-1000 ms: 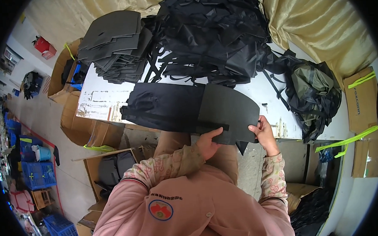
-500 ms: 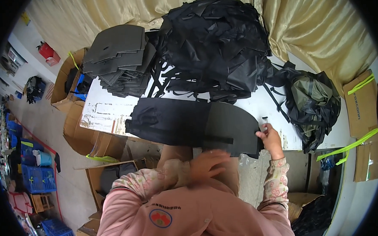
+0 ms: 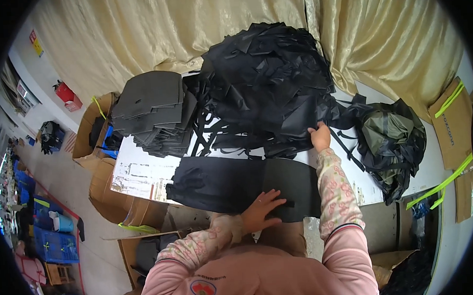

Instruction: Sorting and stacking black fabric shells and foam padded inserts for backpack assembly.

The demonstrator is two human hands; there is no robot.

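Note:
A dark grey foam panel (image 3: pixel 296 183) lies at the near edge of the white table (image 3: pixel 142 172), partly over a black fabric piece (image 3: pixel 217 182). My left hand (image 3: pixel 261 209) rests flat on the panel's near edge, fingers spread. My right hand (image 3: pixel 319 136) reaches forward to the big heap of black fabric pieces and straps (image 3: pixel 265 83) and touches its near right edge; whether it grips a piece I cannot tell.
A stack of grey foam panels (image 3: pixel 150 111) sits at the table's left. An olive and black bag (image 3: pixel 389 141) lies at the right. Cardboard boxes (image 3: pixel 106 190) stand left of the table, blue crates (image 3: pixel 50 242) on the floor. A gold curtain (image 3: pixel 189 28) hangs behind.
My right hand left the foam panel's right end and reached forward to the black heap. My left hand came back onto the panel's near edge.

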